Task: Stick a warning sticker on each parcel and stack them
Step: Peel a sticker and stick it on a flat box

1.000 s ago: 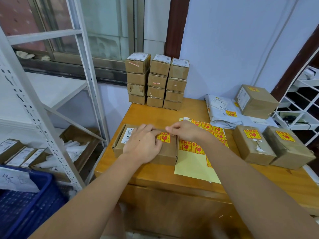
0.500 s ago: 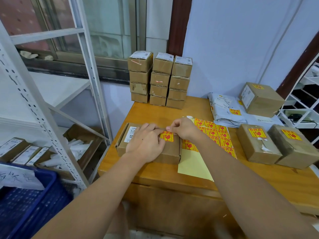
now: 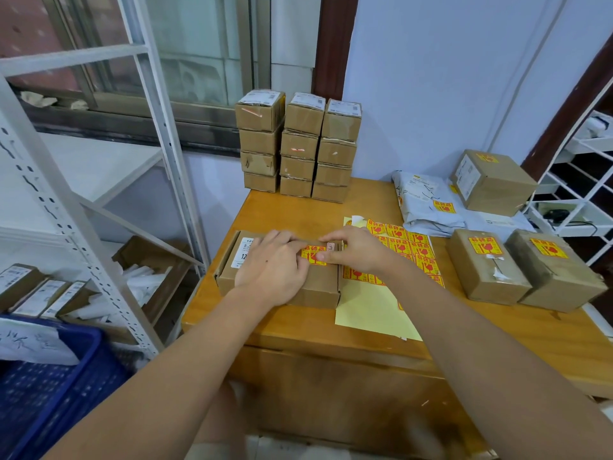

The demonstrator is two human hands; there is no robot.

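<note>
On the cardboard parcel (image 3: 318,287), both hands (image 3: 272,267) press a rectangular sticker (image 3: 313,254).

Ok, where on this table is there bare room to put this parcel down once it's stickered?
Bare table lies between the stacked boxes and the parcel, and along the front edge. The right side is crowded: sticker sheet, grey mailer bags, stickered parcels.

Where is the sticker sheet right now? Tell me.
In the head view, the sticker sheet lies flat on the wooden table, right of the parcel under both hands, left of two stickered boxes.
</note>
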